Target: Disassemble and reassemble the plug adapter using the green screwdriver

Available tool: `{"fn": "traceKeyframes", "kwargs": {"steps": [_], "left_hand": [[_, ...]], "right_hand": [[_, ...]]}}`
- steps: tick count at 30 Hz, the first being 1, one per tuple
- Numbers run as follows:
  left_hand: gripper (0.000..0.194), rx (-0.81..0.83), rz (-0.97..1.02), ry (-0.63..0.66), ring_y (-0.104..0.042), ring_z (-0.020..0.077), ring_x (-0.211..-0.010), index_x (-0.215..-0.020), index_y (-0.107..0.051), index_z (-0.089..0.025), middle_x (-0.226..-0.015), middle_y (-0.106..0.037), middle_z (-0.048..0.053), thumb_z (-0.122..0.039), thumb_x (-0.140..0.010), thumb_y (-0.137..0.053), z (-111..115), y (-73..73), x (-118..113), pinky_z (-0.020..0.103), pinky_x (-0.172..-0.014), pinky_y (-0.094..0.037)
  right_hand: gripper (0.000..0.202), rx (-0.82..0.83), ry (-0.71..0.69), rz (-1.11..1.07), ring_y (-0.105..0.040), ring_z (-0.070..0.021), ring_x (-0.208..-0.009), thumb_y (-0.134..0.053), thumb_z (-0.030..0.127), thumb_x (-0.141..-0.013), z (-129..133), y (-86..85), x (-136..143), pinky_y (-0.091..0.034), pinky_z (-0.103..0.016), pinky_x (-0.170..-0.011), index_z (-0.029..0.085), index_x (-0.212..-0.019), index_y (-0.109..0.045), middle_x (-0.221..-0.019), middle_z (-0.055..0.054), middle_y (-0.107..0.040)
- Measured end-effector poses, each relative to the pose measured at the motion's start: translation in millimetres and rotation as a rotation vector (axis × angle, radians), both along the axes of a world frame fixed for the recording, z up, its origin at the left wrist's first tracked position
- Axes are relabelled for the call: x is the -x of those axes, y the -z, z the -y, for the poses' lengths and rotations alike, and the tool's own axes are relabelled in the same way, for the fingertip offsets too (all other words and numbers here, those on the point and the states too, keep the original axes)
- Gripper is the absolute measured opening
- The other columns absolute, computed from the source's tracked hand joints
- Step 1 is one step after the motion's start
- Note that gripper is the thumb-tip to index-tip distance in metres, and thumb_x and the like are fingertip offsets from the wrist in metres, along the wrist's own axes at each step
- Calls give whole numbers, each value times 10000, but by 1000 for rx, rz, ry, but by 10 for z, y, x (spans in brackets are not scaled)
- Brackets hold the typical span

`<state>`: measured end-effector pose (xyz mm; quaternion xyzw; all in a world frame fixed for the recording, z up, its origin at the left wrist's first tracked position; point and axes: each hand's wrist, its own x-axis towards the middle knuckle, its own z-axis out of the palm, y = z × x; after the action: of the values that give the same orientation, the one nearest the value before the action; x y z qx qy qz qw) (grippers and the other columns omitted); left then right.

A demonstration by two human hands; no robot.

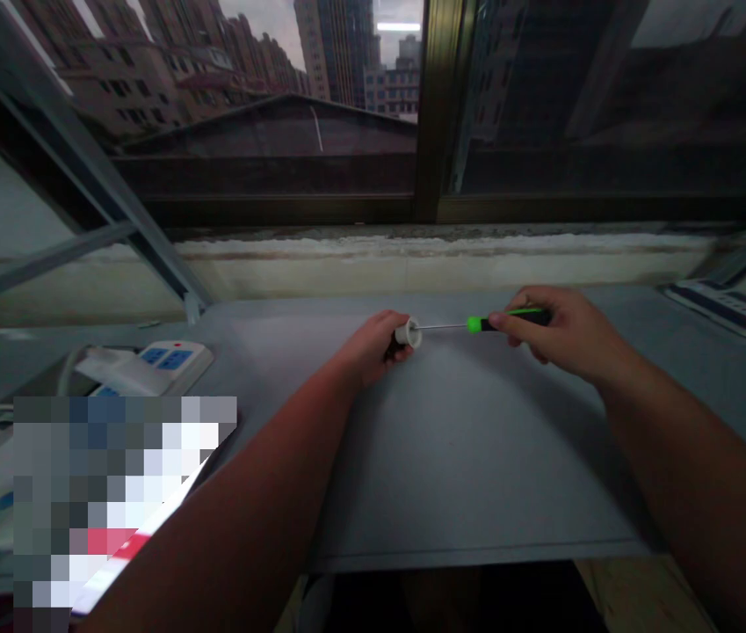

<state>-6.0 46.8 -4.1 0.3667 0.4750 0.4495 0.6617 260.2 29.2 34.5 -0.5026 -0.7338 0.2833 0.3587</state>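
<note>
My left hand [378, 345] is closed around a small white lamp holder [410, 332], whose round open end faces right. A dark part shows under my left fingers; what it is I cannot make out. In my right hand [554, 327] is a screwdriver [478, 324] with a black and green handle and a thin metal shaft. The screwdriver lies nearly level, pointing left. Its tip reaches into the mouth of the lamp holder, so the very end is hidden. Both hands are above the grey table [478, 475].
To the left, a white power strip [191, 359] with blue sockets has a plug and cables on it. A bright screen [148, 519], partly pixelated, lies near my left forearm. Another power strip [735, 308] sits at the far right. Metal frame bars [141, 237] rise before the window.
</note>
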Motion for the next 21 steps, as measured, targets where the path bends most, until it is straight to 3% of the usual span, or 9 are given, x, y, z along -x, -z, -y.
{"fn": "traceKeyframes", "kwargs": {"steps": [4,7,9,11,13,15,17,21], "left_hand": [[157,-181,-198,-55,-501,81,-409,-808,-497,-205,-600,-545,-28,-243,-944,-566,13,29,-24,177,-373,-255],[175,-196,-234,-59,-502,83,-404,-799,-477,-211,-594,-538,-33,-244,-956,-545,18,33,-7,193,-381,-248],[181,-194,-237,-52,-496,82,-399,-799,-475,-212,-593,-539,-32,-252,-961,-546,23,31,3,198,-384,-238],[190,-196,-239,-44,-483,79,-390,-800,-471,-214,-588,-538,-33,-262,-966,-550,28,30,4,198,-386,-218],[199,-201,-234,-47,-483,76,-389,-802,-463,-215,-585,-538,-36,-267,-972,-553,23,39,2,194,-391,-219],[199,-206,-246,-62,-483,78,-387,-807,-459,-217,-574,-534,-40,-267,-977,-551,5,64,6,192,-394,-223],[195,-225,-275,-65,-469,81,-379,-815,-464,-220,-556,-528,-43,-273,-980,-552,-22,98,19,196,-393,-216],[205,-236,-264,-53,-452,76,-383,-829,-466,-218,-543,-528,-47,-280,-964,-608,-46,131,53,192,-416,-234]], "right_hand": [[692,268,-42,168,-439,-121,-404,-423,790,-940,-138,73,-47,-312,-309,-417,201,-626,-606,-529,-30,-565],[534,113,-165,158,-533,-147,-553,-529,675,-952,-206,143,-45,-388,-294,-517,200,-753,-672,-648,-26,-616],[366,-96,-202,122,-624,-195,-750,-678,579,-891,-224,176,-40,-474,-313,-654,215,-875,-704,-818,-47,-682],[316,-199,-199,73,-651,-225,-844,-771,511,-823,-220,205,-31,-516,-338,-726,225,-923,-684,-910,-62,-697],[337,-61,-204,42,-652,-204,-721,-774,505,-816,-200,234,-13,-522,-322,-629,235,-964,-636,-843,-42,-685],[354,205,-225,69,-589,-155,-528,-693,556,-875,-177,259,14,-447,-279,-473,233,-995,-613,-759,-15,-676],[418,336,-257,145,-529,-128,-454,-564,620,-944,-168,274,37,-383,-269,-430,210,-964,-640,-723,-19,-682],[485,87,-292,262,-562,-167,-592,-488,601,-990,-213,275,35,-404,-309,-568,197,-856,-718,-692,-36,-671]]}}
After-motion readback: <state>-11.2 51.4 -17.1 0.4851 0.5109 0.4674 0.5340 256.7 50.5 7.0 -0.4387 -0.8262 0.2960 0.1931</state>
